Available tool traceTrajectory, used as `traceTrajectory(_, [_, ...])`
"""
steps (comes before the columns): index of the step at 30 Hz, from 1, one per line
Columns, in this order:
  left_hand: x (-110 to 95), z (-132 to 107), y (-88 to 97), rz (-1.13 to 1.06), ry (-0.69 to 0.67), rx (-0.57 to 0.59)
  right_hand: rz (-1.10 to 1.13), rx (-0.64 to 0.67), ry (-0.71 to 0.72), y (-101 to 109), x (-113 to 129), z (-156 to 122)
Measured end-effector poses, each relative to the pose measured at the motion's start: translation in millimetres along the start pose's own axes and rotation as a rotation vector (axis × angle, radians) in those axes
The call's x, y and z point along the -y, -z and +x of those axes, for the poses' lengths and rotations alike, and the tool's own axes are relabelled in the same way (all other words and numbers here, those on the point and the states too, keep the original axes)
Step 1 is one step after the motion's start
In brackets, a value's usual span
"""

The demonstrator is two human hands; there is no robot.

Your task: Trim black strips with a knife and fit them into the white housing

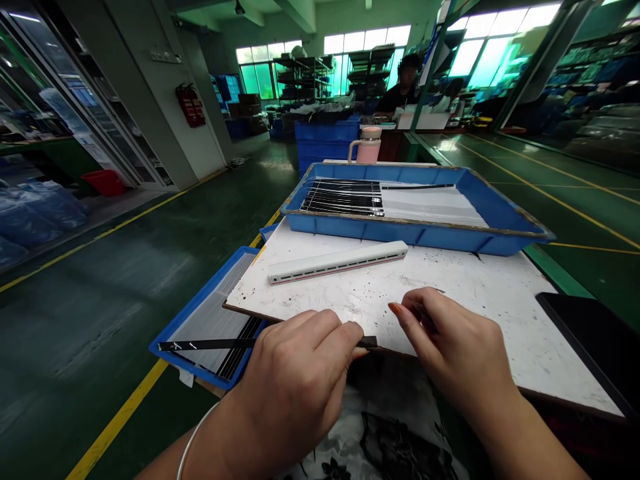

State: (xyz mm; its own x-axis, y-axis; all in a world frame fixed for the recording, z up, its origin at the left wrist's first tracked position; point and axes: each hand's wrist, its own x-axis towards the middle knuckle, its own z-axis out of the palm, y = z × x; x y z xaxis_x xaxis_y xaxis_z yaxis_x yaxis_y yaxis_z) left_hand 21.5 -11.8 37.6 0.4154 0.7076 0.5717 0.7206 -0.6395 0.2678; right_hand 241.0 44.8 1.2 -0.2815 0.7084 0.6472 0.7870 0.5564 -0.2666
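My left hand [305, 367] is closed round a long thin black strip [210, 345], held level at the table's front edge. The strip's left end, with small bright metal bits on it, reaches out over the lower blue tray; its right end pokes out just past my fingertips. To the right, my right hand [450, 340] hovers over the table edge, apart from the strip, with its fingers curled in and the thumb close to them. Whatever it may pinch is hidden. Beyond both hands a white model train car shell [340, 262] with a window row and red stripe lies on the white table [480, 293].
A large blue tray [420, 233] at the table's back holds several black strips on white sheets. Lower left is another blue tray [170, 327] with more strips. A pink mug [369, 148] stands behind, a dark flat object [580, 340] lies right. A person [400, 93] sits far back.
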Motion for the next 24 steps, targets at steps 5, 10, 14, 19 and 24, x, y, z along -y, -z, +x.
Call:
traceTrajectory(5, [2, 2, 2.0, -0.093, 0.064, 0.01, -0.205, 0.219, 0.008, -20, -48, 5])
traceTrajectory(10, [12, 9, 7.9, -0.558, 0.262, -0.119, -0.256, 0.258, -0.034, -27, -84, 8])
traceTrajectory(14, [20, 18, 5.9, -1.165, 0.611, -0.32, -0.108, 0.146, -0.02, -21, -69, 7])
traceTrajectory(19, [19, 30, -15.8, -1.691, 0.78, -0.584, 0.48, 0.302, 0.044, -17, 14, 4])
traceTrajectory(24, [33, 33, -23.3, -1.669, 0.792, -0.669, 1.002, 0.546, -0.177, -24, 53, 20])
